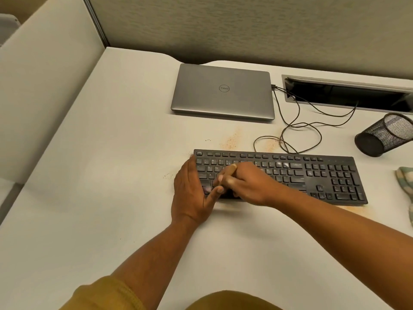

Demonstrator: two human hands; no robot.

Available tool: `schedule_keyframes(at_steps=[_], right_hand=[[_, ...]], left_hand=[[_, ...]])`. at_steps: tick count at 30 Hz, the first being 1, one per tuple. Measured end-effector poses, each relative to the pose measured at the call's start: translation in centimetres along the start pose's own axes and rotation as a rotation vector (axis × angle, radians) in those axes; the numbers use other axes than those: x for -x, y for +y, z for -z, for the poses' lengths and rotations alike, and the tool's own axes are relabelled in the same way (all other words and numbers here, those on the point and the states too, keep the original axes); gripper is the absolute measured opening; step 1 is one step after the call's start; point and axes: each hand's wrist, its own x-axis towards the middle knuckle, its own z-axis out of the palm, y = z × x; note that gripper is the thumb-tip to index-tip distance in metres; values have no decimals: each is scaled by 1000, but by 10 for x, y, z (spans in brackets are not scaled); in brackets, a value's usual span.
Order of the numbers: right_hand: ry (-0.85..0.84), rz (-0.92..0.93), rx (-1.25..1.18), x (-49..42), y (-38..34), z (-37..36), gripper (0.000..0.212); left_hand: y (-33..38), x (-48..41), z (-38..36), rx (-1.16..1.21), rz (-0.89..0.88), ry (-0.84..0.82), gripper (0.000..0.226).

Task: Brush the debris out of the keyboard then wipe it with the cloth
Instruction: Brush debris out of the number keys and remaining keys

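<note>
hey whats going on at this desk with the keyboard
A person is brushing out the keyboard. The right hand holds a brush over the left-side keys, while the left hand rests flat on the keyboard's left end. Crumbs lie on the desk behind the keyboard. The cloth sits untouched at the right edge, so wiping has not started.

right hand point(247, 186) grips brush point(228, 171) on keyboard point(324, 175); left hand point(190, 194) touches left edge

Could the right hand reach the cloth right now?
Likely yes: the cloth lies just past the keyboard, with nothing between. But the right hand grips the brush.
</note>
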Motion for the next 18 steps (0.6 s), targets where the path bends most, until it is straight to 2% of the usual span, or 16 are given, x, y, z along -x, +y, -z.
schedule_keyframes(at_steps=[1,2,5,6,10,11,13,16,18], right_hand=[[-30,2,-43,7,-1,3,35],[8,-5,-78,11,-1,7,35],[383,-77,-169,13,5,7,32],[417,-93,-189,15,5,3,33],[124,-93,-131,40,6,-26,32],[137,-91,-120,46,6,-27,31],[278,-101,-170,57,11,-22,27],[406,-191,-195,70,28,-9,25],[556,-292,-181,82,46,-1,27]], left_hand=[[0,0,0,2,-11,5,111],[0,-1,0,2,-22,8,109],[-1,-2,0,2,-37,15,104],[-2,-2,-1,1,-40,19,104],[-4,-1,-1,-6,-42,24,105],[-3,-2,-1,-7,-43,24,105],[-3,-3,-1,-10,-42,28,104],[-4,-2,-2,-4,-50,29,100],[-5,-2,-2,-7,-48,18,99]])
